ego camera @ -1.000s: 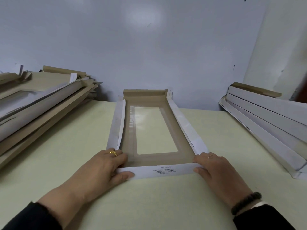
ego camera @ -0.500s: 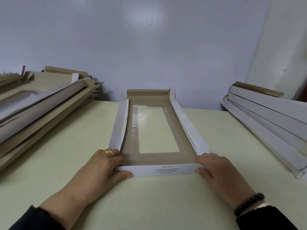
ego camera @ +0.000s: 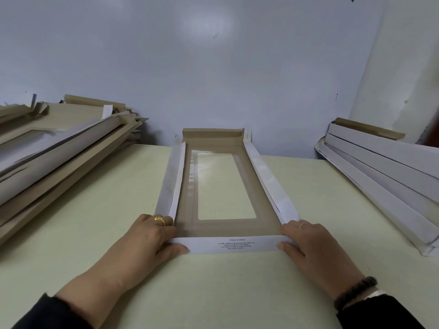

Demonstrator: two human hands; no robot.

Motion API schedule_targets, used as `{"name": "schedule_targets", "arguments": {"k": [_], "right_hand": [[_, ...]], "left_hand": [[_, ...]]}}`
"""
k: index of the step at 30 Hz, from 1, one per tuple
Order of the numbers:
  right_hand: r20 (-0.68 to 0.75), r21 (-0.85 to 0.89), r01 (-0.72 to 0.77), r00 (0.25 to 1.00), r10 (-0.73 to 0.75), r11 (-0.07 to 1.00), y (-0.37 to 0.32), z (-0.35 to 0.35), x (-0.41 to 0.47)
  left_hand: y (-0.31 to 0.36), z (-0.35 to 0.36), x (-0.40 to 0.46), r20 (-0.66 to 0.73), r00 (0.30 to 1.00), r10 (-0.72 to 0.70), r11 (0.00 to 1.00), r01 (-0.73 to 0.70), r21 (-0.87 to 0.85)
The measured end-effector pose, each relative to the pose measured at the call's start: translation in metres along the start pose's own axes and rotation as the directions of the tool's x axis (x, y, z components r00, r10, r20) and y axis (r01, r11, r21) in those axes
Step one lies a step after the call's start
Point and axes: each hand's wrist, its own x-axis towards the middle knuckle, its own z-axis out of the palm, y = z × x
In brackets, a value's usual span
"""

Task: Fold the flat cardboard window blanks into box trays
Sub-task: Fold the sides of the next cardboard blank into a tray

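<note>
2 hands, left hand (ego camera: pixel 152 236) at 7 o'clock, right hand (ego camera: pixel 308 241) at 5, pinch the tray (ego camera: pixel 190 184)'s near wall (ego camera: pixel 234 244) corners; next, probably locking them.

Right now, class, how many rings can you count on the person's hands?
2. A gold ring sits on a finger of the left hand; a thin ring sits on a finger of the right hand. Curled fingertips may hide more.

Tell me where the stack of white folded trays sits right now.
In the head view, the stack of white folded trays lies on the table's right side, beyond the right hand.
</note>
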Motion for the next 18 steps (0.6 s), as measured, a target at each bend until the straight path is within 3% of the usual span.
{"name": "schedule_targets", "arguments": {"k": [5, 8, 10, 11, 13, 16, 18], "right_hand": [[0.054, 0.033, 0.060, 0.997, -0.062, 0.998, -0.014, -0.006, -0.002], [0.149, 0.317, -0.010, 0.988, -0.039, 0.948, -0.024, -0.009, -0.006], [0.121, 0.510, -0.041, 0.992, -0.025, 0.859, -0.028, -0.009, -0.006], [0.089, 0.514, -0.044, 0.996, -0.001, 0.857, -0.028, -0.009, -0.006], [0.041, 0.355, -0.002, 0.999, -0.014, 0.935, -0.020, -0.006, -0.002], [0.218, 0.129, 0.016, 0.975, -0.044, 0.992, -0.011, -0.002, 0.005], [0.221, 0.121, 0.065, 0.971, -0.091, 0.990, -0.016, 0.002, 0.007]], "left_hand": [[-0.004, 0.000, -0.006, 0.002, 0.996, -0.090, 0.996, 0.090, -0.012], [-0.014, -0.009, -0.004, 0.032, 0.990, -0.138, 0.988, 0.135, 0.079], [-0.025, -0.016, -0.006, 0.044, 0.982, -0.185, 0.977, 0.179, 0.118], [-0.027, -0.020, -0.006, 0.064, 0.977, -0.203, 0.971, 0.193, 0.143], [-0.028, -0.025, -0.007, 0.069, 0.969, -0.236, 0.965, 0.225, 0.137], [-0.017, -0.025, -0.007, -0.016, 0.973, -0.232, 0.956, 0.231, 0.179], [0.006, -0.025, -0.005, -0.097, 0.989, -0.116, 0.981, 0.129, 0.146]]}}
